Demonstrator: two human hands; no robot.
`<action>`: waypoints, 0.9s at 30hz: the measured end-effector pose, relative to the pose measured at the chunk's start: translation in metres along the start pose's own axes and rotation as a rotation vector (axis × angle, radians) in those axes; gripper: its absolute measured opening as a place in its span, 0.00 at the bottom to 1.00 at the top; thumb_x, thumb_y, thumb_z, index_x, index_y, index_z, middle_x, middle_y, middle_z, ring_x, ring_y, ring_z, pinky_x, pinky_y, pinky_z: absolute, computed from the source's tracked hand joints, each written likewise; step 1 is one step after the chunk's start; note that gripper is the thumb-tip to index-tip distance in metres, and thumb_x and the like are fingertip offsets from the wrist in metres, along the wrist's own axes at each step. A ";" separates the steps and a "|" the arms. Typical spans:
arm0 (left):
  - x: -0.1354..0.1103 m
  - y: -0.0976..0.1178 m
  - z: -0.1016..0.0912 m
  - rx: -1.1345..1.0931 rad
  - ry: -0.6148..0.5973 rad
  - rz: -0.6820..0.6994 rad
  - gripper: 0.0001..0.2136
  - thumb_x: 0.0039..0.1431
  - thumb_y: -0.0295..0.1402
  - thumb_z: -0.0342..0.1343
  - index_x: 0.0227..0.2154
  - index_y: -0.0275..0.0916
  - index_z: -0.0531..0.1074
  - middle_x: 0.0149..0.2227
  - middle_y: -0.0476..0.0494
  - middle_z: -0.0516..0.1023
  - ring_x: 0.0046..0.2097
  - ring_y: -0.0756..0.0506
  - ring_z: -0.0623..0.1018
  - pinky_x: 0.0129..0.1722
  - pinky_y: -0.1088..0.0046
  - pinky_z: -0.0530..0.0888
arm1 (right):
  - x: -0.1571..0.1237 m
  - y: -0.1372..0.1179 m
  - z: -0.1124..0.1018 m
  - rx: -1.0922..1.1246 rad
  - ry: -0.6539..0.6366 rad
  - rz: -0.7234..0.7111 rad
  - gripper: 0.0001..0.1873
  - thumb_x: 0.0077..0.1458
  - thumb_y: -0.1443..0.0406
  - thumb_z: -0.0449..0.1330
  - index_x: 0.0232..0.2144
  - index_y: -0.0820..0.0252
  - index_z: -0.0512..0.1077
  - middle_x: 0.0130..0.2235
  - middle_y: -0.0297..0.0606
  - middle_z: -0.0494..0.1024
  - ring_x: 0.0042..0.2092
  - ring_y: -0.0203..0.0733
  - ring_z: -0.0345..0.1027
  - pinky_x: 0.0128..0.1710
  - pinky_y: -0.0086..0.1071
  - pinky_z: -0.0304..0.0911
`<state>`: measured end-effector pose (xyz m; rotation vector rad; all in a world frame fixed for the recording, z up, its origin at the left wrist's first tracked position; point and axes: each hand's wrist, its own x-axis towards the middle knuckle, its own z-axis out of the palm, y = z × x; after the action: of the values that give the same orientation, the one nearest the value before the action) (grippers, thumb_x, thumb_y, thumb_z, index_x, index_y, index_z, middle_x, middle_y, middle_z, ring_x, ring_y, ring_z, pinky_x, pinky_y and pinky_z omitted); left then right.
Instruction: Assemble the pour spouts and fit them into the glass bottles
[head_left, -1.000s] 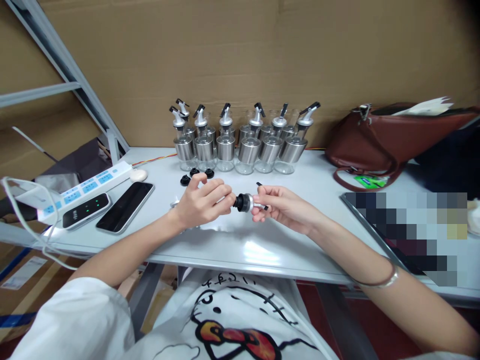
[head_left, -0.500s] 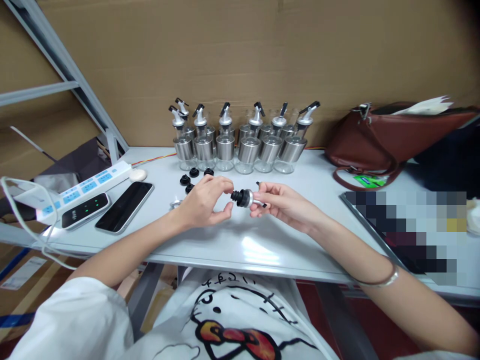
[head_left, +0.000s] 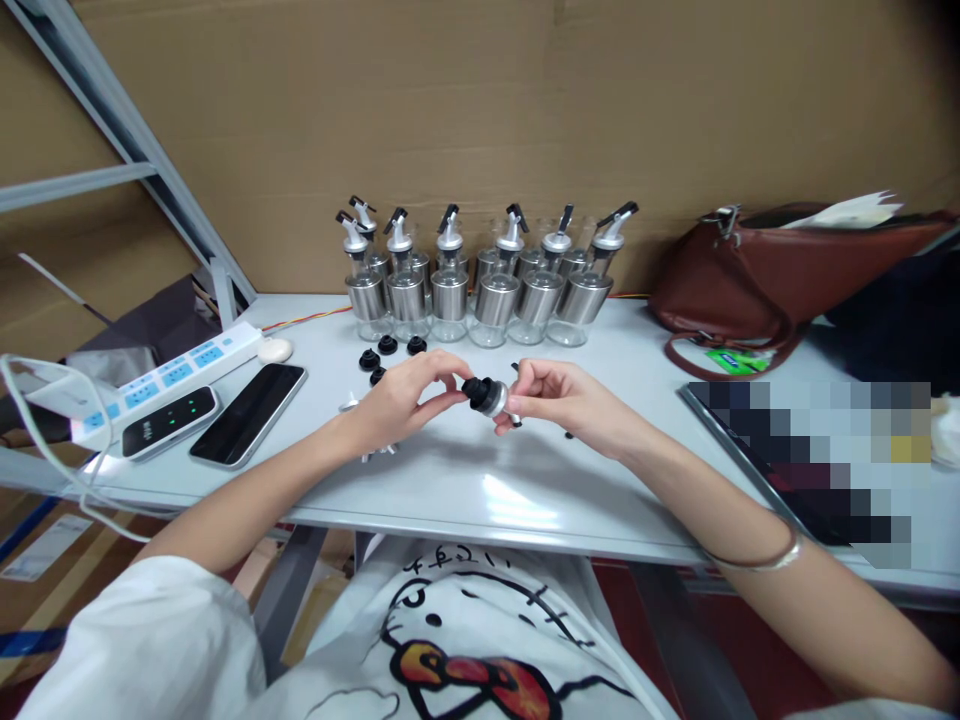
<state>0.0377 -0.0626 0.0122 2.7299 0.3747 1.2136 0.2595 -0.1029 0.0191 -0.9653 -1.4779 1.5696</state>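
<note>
A pourer spout [head_left: 491,396] with a silver collar and a black ribbed stopper is held over the table between my hands. My right hand [head_left: 559,402] is closed around its silver spout end. The thumb and forefinger of my left hand [head_left: 411,400] pinch the tip of the black stopper, which points left. Just behind my left hand lie several black stoppers [head_left: 369,359]. Silver spout parts [head_left: 381,452] lie partly hidden under and beside that hand. Farther back stand rows of glass bottles with steel sleeves [head_left: 497,298], those in front topped with pourer spouts.
On the left are a phone [head_left: 249,414], a small black device with green lights [head_left: 171,422] and a white power strip [head_left: 176,375] with a cable. A brown leather bag [head_left: 795,275] sits at the right, behind a dark-edged, blurred flat object [head_left: 735,450]. Cardboard [head_left: 480,110] closes off the back.
My left thumb and forefinger have closed on the stopper's tip. The pourer spout has turned, its black end now facing more toward me. The bottles have not moved.
</note>
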 end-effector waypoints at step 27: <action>-0.001 0.004 0.005 0.079 0.054 0.158 0.03 0.59 0.25 0.56 0.36 0.34 0.70 0.32 0.42 0.78 0.32 0.51 0.75 0.31 0.76 0.73 | 0.003 0.000 -0.003 -0.016 -0.005 0.006 0.18 0.41 0.57 0.70 0.20 0.61 0.67 0.22 0.34 0.79 0.25 0.35 0.73 0.32 0.30 0.65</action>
<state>0.0412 -0.0665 0.0088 2.8451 0.2213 1.3412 0.2610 -0.0994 0.0189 -0.9763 -1.4942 1.5675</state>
